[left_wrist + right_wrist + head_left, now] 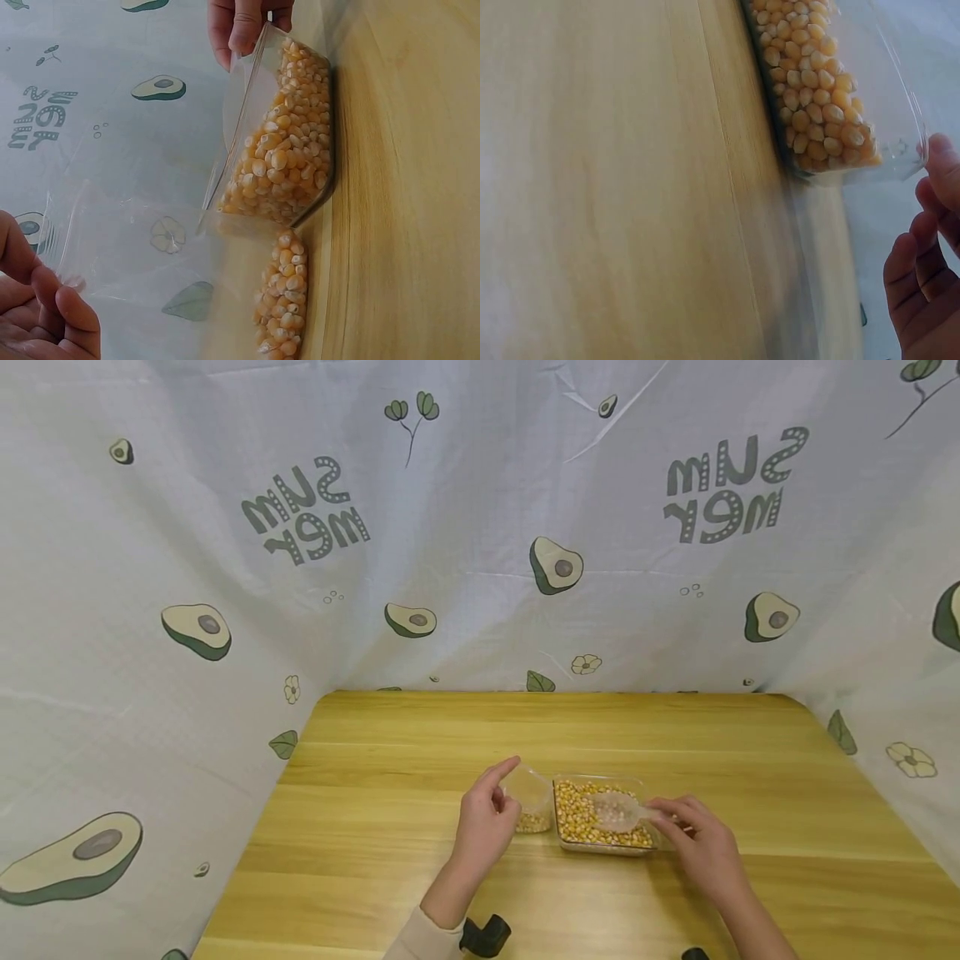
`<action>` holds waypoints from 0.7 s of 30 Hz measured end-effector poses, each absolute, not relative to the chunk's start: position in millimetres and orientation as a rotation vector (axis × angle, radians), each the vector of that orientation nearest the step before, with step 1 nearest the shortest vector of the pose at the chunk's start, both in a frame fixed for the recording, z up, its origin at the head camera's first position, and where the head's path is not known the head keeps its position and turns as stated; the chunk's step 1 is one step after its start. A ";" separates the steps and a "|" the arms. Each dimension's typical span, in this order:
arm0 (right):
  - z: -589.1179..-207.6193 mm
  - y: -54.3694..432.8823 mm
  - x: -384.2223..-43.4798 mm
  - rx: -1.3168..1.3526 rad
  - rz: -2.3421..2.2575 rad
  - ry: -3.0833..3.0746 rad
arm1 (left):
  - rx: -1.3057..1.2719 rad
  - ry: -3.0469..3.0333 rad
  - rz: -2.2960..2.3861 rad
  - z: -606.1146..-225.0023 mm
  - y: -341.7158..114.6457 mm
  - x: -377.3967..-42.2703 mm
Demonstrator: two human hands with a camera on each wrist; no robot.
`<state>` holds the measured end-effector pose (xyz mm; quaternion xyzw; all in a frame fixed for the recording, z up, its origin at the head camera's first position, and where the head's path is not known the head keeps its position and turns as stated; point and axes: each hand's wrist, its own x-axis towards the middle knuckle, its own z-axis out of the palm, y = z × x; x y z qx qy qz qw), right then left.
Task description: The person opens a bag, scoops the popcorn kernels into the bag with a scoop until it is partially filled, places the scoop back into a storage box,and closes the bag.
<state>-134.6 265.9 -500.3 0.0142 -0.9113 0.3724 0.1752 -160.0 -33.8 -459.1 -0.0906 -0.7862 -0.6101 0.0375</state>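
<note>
My left hand (486, 818) pinches the upper edge of a clear plastic bag (528, 787), holding it upright. Corn kernels (283, 300) fill the bottom of this bag. Just to its right stands a rectangular glass dish (611, 850) heaped with corn kernels (576, 814). Over the dish, my right hand (701, 843) grips the handle of a translucent scoop (615, 811), whose bowl lies at the kernels. Whether the scoop holds kernels or they show through it, I cannot tell. In the right wrist view the fingers (911, 277) curl beside the dish's rim.
The wooden table (360, 827) carries the bag and dish near its middle. Behind and at both sides hangs a pale cloth (465, 527) printed with avocados. Black wrist straps or mounts (486, 935) show at the bottom edge.
</note>
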 end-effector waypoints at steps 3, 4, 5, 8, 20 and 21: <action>-502.4 266.9 -134.1 0.035 1.068 -2.572 | -0.286 -2.412 -1.871 -460.7 -33.9 -159.8; -503.2 267.3 -133.9 0.034 1.075 -2.563 | -0.288 -2.411 -1.868 -461.0 -33.9 -159.8; -503.8 267.6 -133.7 0.030 1.084 -2.557 | -0.288 -2.410 -1.866 -461.3 -33.9 -159.8; -505.0 268.3 -133.6 0.014 1.091 -2.551 | -0.288 -2.404 -1.862 -461.5 -33.5 -160.1; -513.0 269.8 -134.0 -0.046 1.201 -2.483 | -0.275 -2.389 -1.887 -461.3 -32.7 -160.2; -513.6 269.8 -134.0 -0.058 1.218 -2.477 | -0.274 -2.389 -1.891 -460.9 -32.8 -160.1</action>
